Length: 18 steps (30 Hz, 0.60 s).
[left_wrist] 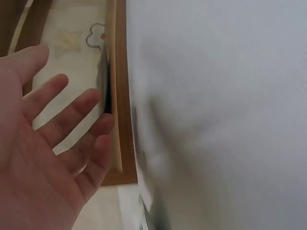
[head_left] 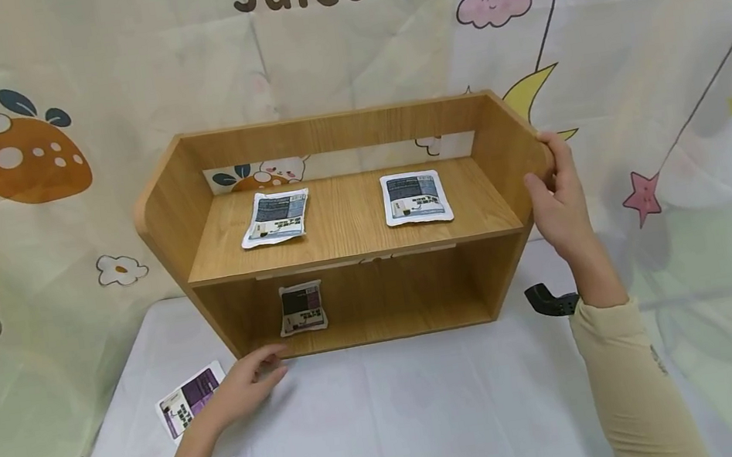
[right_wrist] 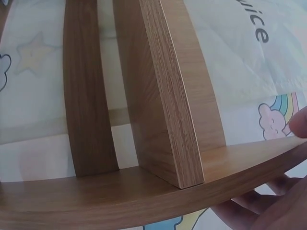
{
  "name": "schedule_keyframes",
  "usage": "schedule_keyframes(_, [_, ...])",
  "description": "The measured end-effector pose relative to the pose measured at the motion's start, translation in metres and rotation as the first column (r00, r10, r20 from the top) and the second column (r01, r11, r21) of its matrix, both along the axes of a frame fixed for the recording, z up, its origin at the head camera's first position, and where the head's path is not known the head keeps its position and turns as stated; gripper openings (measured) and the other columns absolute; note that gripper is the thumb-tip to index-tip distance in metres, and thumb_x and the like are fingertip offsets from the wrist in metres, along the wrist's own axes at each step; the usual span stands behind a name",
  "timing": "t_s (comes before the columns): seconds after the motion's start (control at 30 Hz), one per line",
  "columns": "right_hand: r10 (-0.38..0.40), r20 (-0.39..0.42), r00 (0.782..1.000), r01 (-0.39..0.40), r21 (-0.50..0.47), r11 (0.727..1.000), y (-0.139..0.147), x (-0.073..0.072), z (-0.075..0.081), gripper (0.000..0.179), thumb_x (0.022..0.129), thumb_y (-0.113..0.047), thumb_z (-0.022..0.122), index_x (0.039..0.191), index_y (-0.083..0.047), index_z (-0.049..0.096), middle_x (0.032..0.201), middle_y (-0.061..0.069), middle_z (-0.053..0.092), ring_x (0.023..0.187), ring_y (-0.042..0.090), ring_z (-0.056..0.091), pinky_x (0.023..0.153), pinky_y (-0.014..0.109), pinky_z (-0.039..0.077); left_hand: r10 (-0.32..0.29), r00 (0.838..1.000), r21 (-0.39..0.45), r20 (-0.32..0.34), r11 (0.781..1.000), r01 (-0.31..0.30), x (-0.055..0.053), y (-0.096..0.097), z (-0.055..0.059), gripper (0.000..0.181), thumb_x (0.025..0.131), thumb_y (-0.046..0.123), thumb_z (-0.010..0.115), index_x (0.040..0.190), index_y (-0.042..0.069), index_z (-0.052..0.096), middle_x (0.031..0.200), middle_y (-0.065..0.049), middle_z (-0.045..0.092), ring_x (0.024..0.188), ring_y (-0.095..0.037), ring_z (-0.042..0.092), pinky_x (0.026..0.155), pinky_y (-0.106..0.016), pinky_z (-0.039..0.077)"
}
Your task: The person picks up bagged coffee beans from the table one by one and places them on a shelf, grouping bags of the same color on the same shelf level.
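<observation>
A two-tier wooden shelf [head_left: 356, 255] stands on the white table. My right hand [head_left: 563, 208] grips its right side panel [right_wrist: 120, 201], thumb on one face and fingers on the other. Relaxed and holding nothing, my left hand [head_left: 244, 390] is at the shelf's lower front left corner, fingertips close to the bottom board [left_wrist: 122, 96]. Two flat packets with blue labels lie on the upper tier, one on the left [head_left: 276, 218] and one on the right [head_left: 416, 198]. On the lower tier sits a dark-labelled packet [head_left: 302, 308], left of the middle.
A purple-labelled packet [head_left: 186, 400] lies on the table [head_left: 400, 419] beside my left hand, partly hidden by it. Close behind the shelf hangs a printed cloth [head_left: 348, 51] with cartoon figures, which also runs along both sides.
</observation>
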State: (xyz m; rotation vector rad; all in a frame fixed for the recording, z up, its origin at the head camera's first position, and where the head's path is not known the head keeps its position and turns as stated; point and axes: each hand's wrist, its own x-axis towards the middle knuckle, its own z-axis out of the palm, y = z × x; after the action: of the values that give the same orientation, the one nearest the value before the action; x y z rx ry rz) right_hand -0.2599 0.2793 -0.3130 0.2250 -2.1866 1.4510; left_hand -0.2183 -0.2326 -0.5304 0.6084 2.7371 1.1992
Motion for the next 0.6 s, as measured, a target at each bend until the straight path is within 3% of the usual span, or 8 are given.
schedule_keyframes(0.1, [0.003,-0.016,1.0,-0.003,0.011,1.0,0.003,-0.001,-0.003,0.049,0.103,-0.017,0.036,0.147,-0.036,0.029,0.143,0.001,0.036,0.122,0.025,0.04,0.096,0.058,0.039,0.033,0.999,-0.02,-0.002,0.999,-0.033,0.01,-0.012,0.003,0.04,0.097,0.031,0.062,0.129,0.008,0.059,0.116,-0.009,0.064,0.108,-0.025,0.058,0.086,-0.05,0.047])
schedule_keyframes(0.2, [0.022,-0.04,0.999,-0.021,0.024,1.0,0.003,-0.002,-0.003,0.044,0.105,-0.023,0.032,0.148,-0.033,0.029,0.144,0.0,0.035,0.124,0.023,0.038,0.099,0.055,0.037,0.066,0.997,-0.039,-0.045,0.997,-0.068,0.019,-0.026,0.005,0.038,0.097,0.028,0.062,0.128,0.007,0.059,0.116,-0.009,0.064,0.107,-0.026,0.058,0.084,-0.048,0.048])
schedule_keyframes(0.37, [0.048,-0.067,0.997,-0.046,0.023,0.999,0.006,-0.001,-0.004,0.041,0.107,-0.028,0.028,0.147,-0.029,0.031,0.145,0.0,0.035,0.126,0.024,0.037,0.1,0.052,0.035,0.117,0.985,-0.03,-0.128,0.992,-0.121,0.028,-0.047,0.005,0.036,0.094,0.018,0.066,0.128,0.006,0.059,0.114,-0.013,0.063,0.101,-0.029,0.059,0.074,-0.035,0.048])
schedule_keyframes(0.6, [0.043,-0.068,0.997,-0.042,0.015,0.999,0.007,-0.001,-0.002,0.041,0.106,-0.03,0.031,0.147,-0.029,0.034,0.145,0.0,0.036,0.127,0.024,0.037,0.1,0.052,0.033,0.169,0.975,0.0,-0.141,0.985,-0.17,0.028,-0.072,0.006,0.046,0.09,0.012,0.07,0.132,0.003,0.054,0.109,-0.015,0.061,0.089,-0.019,0.058,0.07,-0.025,0.048])
